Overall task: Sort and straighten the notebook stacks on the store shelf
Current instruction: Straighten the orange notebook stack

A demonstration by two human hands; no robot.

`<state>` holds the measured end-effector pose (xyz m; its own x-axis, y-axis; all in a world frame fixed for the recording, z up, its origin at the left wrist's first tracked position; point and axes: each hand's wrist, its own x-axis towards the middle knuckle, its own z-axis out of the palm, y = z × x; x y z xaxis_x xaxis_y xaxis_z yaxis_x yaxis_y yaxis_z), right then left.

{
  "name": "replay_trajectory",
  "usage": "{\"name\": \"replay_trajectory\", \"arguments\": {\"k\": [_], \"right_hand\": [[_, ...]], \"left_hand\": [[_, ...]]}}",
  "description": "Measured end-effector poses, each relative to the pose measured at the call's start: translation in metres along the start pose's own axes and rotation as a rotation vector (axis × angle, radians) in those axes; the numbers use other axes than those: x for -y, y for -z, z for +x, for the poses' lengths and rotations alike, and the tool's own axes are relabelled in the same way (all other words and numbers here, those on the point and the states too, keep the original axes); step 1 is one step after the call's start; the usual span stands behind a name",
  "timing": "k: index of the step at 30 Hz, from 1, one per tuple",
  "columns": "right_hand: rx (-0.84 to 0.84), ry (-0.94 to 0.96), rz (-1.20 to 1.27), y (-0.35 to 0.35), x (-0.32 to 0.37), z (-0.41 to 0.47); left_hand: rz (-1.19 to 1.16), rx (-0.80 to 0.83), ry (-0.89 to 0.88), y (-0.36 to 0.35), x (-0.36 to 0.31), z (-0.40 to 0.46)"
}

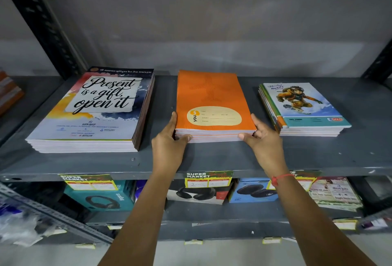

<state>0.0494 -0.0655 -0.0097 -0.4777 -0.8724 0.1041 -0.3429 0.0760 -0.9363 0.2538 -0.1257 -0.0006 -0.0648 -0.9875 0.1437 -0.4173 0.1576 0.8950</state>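
Three notebook stacks lie on the grey metal shelf [212,157]. In the middle is the orange-covered stack [212,96]. My left hand [169,140] clasps its front left corner, thumb against the front edge and fingers along the left side. My right hand [262,138] clasps its front right corner the same way. To the left lies a larger stack topped by the "Present is a gift, open it" cover [95,106]. On the right sits a smaller stack with a cartoon snowboarder cover [303,106], its lower books fanned slightly out to the left.
Black slotted uprights [44,21] frame the shelf at the left and right. Price tags [209,178] hang on the shelf's front lip. Headphone boxes [101,198] and other packages fill the shelf below. Another orange item [8,91] lies at the far left.
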Motion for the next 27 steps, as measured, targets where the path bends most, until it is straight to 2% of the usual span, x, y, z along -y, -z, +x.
{"name": "replay_trajectory", "arguments": {"k": [7,10,15,27], "right_hand": [[-0.013,0.046,-0.045,0.001,0.004,-0.004],[0.030,0.050,-0.044,0.003,0.003,-0.004],[0.099,-0.008,0.079,0.010,-0.003,0.000],[0.029,0.014,0.084,0.004,-0.012,0.009]], "left_hand": [[0.006,0.000,0.015,0.002,-0.004,-0.001],[-0.019,0.031,0.011,0.003,-0.004,-0.001],[-0.160,0.115,0.025,0.007,0.000,-0.002],[-0.215,0.038,0.006,0.001,0.003,0.001]]}}
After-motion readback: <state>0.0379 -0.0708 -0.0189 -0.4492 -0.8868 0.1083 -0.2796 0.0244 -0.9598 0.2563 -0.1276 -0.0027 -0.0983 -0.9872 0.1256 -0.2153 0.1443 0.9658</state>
